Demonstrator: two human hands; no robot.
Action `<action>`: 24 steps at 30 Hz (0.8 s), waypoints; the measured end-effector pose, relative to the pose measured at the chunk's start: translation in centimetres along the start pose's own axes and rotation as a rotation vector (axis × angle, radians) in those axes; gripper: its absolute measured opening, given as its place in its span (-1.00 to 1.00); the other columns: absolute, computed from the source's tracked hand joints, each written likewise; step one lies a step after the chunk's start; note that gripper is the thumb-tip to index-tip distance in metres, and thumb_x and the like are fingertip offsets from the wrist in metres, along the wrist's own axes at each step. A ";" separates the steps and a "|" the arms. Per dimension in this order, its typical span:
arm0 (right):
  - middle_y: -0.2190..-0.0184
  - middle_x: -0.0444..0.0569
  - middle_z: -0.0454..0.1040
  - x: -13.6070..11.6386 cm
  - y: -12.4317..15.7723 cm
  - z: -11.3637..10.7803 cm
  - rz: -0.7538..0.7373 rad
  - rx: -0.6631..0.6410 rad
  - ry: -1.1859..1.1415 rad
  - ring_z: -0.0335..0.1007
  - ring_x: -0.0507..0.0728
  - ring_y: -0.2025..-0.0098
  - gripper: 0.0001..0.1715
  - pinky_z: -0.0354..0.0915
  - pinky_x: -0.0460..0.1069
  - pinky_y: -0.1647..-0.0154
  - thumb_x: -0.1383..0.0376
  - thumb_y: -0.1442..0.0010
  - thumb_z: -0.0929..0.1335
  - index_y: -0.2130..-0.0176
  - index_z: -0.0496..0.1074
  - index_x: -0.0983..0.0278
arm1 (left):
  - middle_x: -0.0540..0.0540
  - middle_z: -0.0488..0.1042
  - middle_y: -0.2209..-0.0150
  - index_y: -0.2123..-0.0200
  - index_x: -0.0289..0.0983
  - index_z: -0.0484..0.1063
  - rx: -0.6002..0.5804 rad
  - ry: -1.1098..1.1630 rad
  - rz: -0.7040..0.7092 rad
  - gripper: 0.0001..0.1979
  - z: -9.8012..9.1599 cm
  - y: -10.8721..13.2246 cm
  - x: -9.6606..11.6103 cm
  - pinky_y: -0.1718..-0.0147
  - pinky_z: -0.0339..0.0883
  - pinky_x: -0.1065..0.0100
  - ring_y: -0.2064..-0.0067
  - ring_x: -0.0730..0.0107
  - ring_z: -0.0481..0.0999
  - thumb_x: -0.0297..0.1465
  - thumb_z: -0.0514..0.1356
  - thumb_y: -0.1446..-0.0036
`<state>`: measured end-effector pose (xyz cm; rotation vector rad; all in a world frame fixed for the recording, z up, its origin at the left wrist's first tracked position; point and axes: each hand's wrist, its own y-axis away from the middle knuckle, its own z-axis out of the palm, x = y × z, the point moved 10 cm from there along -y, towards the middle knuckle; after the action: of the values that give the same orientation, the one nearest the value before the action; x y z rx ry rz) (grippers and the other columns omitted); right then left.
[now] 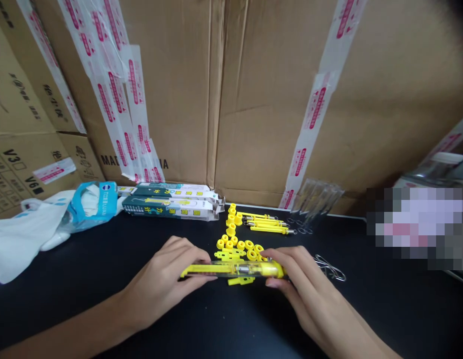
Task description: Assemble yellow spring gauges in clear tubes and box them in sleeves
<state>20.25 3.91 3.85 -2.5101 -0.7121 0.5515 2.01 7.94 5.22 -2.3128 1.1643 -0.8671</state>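
Note:
A clear-tubed spring scale (234, 269) with yellow inner parts and a metal spring lies level between my two hands above the black table. My left hand (175, 269) is closed on its left end, thumb below and fingers above. The yellow-capped right end is gripped by my right hand (298, 279). Just behind the tube are yellow rings and caps (249, 245) and flat yellow pieces (229, 253). Another small yellow piece (241, 281) shows below the tube, partly covered by it. Farther back lie several yellow rods with springs (270, 230).
Printed cartons (171, 207) lie at the back left beside a blue-and-white tissue pack (94, 204). Clear tubes (317, 199) lean at the back right. Metal wire hooks (330, 268) rest by my right hand. A taped cardboard wall (253, 99) closes off the back.

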 end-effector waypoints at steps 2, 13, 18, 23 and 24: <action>0.08 0.12 0.39 0.6 0.0 0.1 0.030 0.008 -0.036 0.43 0.23 0.08 -0.72 0.44 0.08 0.13 0.38 -0.44 0.17 -0.11 0.23 0.22 | 0.07 0.51 0.41 0.23 -0.20 0.46 -0.023 0.070 -0.116 -0.85 0.3 0.3 -1.4 0.39 0.34 0.46 0.42 0.45 0.48 -0.26 0.19 -0.33; 0.16 0.02 0.39 1.7 -0.3 0.1 0.064 -0.007 -0.170 0.37 0.20 0.16 -0.73 0.39 0.05 0.18 0.43 -0.43 0.14 -0.01 0.28 0.16 | 0.11 0.37 0.45 0.17 -0.17 0.40 -0.291 0.229 -0.457 -0.80 3.4 1.9 -3.5 0.50 0.14 0.49 0.47 0.45 0.33 -0.20 0.09 -0.30; 0.10 0.01 0.38 1.8 -0.3 -0.3 0.061 -0.011 -0.122 0.38 0.21 0.09 -0.78 0.39 0.07 0.12 0.31 -0.46 0.18 -0.07 0.25 0.12 | 0.10 0.31 0.47 0.09 -0.17 0.42 -0.328 0.402 -0.574 -0.71 4.2 2.2 -4.5 0.45 0.14 0.44 0.45 0.43 0.28 -0.13 0.18 -0.22; 0.00 -0.01 0.37 3.1 -0.1 -0.6 0.134 0.000 -0.075 0.40 0.21 -0.01 -0.63 0.38 0.07 0.00 0.21 -0.41 0.29 -0.17 0.21 0.04 | 0.03 0.43 0.44 0.06 -0.25 0.48 -0.231 0.682 -0.698 -0.64 4.3 2.0 -5.6 0.40 0.29 0.41 0.42 0.40 0.39 -0.16 0.23 -0.16; 0.00 -0.01 0.37 3.2 -0.1 -0.8 0.138 0.003 -0.075 0.40 0.21 -0.02 -0.66 0.38 0.07 0.00 0.22 -0.41 0.29 -0.15 0.24 0.04 | 0.02 0.45 0.44 0.06 -0.26 0.50 -0.211 0.698 -0.715 -0.63 4.2 1.9 -5.8 0.40 0.31 0.41 0.42 0.39 0.41 -0.16 0.24 -0.15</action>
<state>23.11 5.59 3.73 -2.5612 -0.5668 0.6980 1.16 11.93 -0.98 -2.7304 0.6271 -2.0072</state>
